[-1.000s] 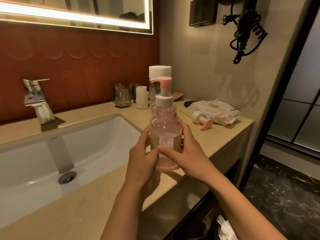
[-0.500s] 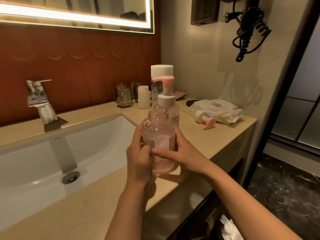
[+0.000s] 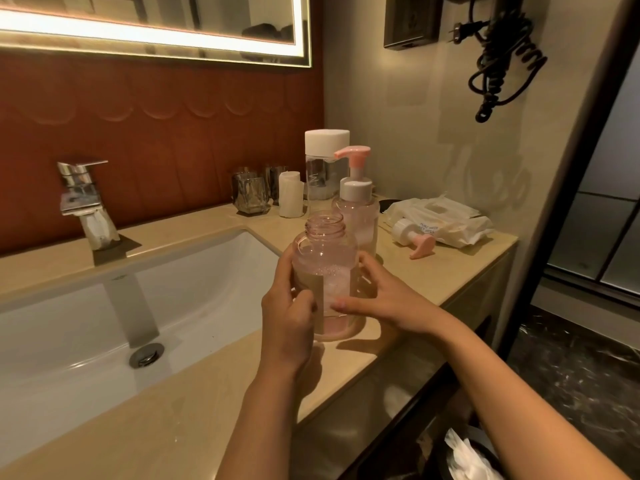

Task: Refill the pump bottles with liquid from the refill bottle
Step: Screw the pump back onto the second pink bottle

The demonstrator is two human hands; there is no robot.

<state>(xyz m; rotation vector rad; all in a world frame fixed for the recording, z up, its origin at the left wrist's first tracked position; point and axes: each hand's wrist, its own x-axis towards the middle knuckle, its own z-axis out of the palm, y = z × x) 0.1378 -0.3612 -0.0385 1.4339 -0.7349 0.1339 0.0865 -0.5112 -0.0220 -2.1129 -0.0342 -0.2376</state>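
Observation:
A clear pink pump bottle without its pump (image 3: 325, 258) stands on the beige counter (image 3: 194, 407) near the front edge, mouth uncovered, with foamy liquid in its lower part. My left hand (image 3: 287, 317) wraps its left side. My right hand (image 3: 377, 299) rests on its right side, fingers spread across the front. Behind it stands a second pink bottle with its pink pump head fitted (image 3: 356, 206). A tall clear refill bottle with a white cap (image 3: 323, 161) stands further back. A loose pump head (image 3: 415, 239) lies on the counter to the right.
A white sink (image 3: 86, 306) with a chrome tap (image 3: 85, 202) fills the left. Glass tumblers (image 3: 251, 194) and a small white roll (image 3: 290, 194) stand by the red wall. A white wipes pack (image 3: 446, 220) lies at the counter's right end. A coiled black cord (image 3: 498, 53) hangs on the wall.
The bottle in my hands has come down and toward me onto the counter, uncovering the pump-topped bottle behind it. My right hand's fingers have loosened on it.

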